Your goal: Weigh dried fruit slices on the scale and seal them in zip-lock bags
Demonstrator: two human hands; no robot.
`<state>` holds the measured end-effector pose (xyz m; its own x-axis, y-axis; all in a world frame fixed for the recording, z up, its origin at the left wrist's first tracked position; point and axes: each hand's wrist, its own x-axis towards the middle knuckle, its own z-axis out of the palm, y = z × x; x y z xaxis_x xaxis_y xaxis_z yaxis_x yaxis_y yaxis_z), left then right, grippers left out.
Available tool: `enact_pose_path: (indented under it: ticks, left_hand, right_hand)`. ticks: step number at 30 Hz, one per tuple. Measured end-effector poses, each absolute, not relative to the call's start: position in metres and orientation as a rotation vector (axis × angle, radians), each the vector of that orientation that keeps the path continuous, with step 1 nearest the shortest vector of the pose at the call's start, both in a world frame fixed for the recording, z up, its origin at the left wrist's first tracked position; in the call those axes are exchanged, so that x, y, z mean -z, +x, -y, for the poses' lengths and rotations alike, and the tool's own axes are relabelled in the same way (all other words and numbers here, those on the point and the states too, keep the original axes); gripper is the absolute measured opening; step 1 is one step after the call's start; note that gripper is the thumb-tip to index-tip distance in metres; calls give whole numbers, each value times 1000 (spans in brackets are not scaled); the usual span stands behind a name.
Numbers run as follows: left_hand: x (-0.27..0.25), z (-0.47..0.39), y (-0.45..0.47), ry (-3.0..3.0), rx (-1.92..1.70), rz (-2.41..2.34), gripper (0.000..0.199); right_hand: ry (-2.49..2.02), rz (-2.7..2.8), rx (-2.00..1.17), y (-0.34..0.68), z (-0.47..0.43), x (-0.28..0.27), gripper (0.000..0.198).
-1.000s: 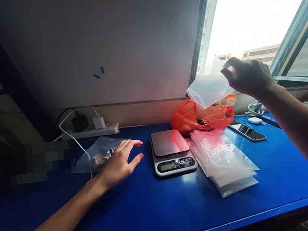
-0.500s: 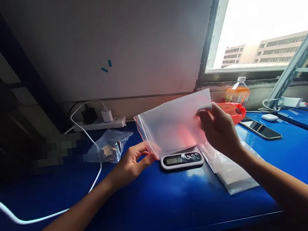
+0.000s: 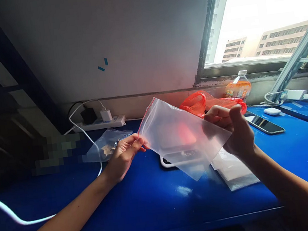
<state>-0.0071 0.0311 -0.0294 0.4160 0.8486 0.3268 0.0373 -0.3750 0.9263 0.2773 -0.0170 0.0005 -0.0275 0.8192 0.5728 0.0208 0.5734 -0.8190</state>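
A frosted zip-lock bag [image 3: 169, 128] with a red strip along its mouth hangs tilted in the air. My left hand [image 3: 125, 154] pinches the red-edged end between thumb and fingers. At the bag's other end, my right hand [image 3: 236, 131] has its thumb raised apart from its fingers, and the bag's corner lies across its palm side. Some of the right fingertips are hidden behind the plastic. Beneath the bag, a small digital scale [image 3: 165, 162] shows its white rim at the left; the rest appears only blurred through the bag.
On the blue table [image 3: 142, 206], a stack of clear bags [image 3: 238, 172] lies by my right wrist. A clear bag with brown pieces [image 3: 109, 150] lies left. Behind are a red plastic bag [image 3: 194, 103], a drink bottle [image 3: 239, 88], a phone [image 3: 266, 124] and a power strip [image 3: 118, 121].
The zip-lock bag has turned so its mouth end points up and a lower corner hangs down. My right thumb has come off the bag. My left hand has risen along the red edge.
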Motion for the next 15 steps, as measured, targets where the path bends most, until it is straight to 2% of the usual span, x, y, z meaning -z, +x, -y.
enact_pose_path:
  ticks: [2,5,10,12,15]
  left_hand:
    - [30,-36,-11,1688,-1139,-778,23]
    - [28,-39,-17,1698,-1159,-754,24]
    - [24,-33,-20,1842,-1021,-725,29]
    - [21,-28,-16,1936,-892,-750,31]
    - [18,-20,-8,2132,-682,-841,31]
  right_hand:
    - [-724,1427,-911,281,15,-6,63]
    - [-806,1455,-933,279,11,-5,59]
    - [-979,1589,-927,263,12,7,34]
    - [-998,1670,-881,255,16,12,28]
    - [-1037,1871,-655,244,25,19,31]
